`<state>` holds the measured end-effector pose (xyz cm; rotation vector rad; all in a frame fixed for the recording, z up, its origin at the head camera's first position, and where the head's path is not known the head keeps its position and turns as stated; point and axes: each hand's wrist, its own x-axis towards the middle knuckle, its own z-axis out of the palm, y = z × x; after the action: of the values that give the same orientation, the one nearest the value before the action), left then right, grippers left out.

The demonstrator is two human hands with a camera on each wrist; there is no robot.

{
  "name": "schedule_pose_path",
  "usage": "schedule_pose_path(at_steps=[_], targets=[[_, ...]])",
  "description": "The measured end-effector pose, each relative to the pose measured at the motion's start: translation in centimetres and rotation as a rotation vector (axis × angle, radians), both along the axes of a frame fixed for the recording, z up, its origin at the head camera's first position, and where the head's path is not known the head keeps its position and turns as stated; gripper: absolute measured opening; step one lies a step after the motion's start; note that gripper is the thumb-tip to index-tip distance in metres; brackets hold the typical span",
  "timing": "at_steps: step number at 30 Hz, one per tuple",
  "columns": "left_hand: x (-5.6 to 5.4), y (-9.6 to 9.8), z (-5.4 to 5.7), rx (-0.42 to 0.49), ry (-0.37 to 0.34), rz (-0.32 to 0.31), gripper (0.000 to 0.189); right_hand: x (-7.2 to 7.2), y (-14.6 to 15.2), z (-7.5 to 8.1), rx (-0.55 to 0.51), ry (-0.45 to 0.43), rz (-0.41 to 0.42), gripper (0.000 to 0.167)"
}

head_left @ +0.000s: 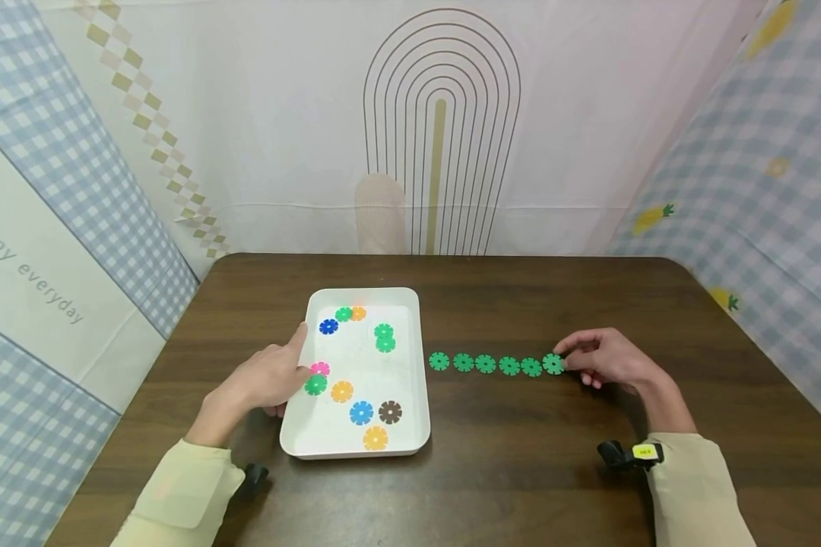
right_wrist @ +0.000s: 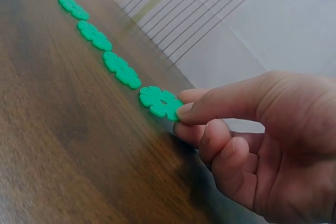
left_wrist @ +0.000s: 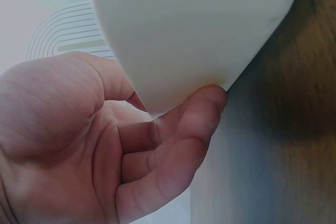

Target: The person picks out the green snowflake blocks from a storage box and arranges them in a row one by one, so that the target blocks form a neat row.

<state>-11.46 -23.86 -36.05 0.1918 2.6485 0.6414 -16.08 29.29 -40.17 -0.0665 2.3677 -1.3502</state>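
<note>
Both arms [head_left: 667, 406] reach forward in long pale sleeves [head_left: 698, 494], hands well apart. Left hand [head_left: 267, 377] is basically in a grip: thumb [left_wrist: 113, 81] on one side, fingers [left_wrist: 157, 187] curled in opposite. Right hand [head_left: 610, 355] does a neat thumb-and-fingertip pinch, with the last two fingers [right_wrist: 231, 163] tucked toward the palm.

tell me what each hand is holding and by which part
Right hand: a green disc, by its right edge. Left hand: the white tray, by its left side.
</note>
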Motion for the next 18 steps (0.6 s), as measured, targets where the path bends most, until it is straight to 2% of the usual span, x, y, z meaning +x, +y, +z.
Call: schedule_pose_path(at_steps=[18], targets=[[0.13,0.02,0.06,0.013,-0.001,0.006,0.084,0.17,0.03,0.52,0.037,0.044,-0.010,0.036]])
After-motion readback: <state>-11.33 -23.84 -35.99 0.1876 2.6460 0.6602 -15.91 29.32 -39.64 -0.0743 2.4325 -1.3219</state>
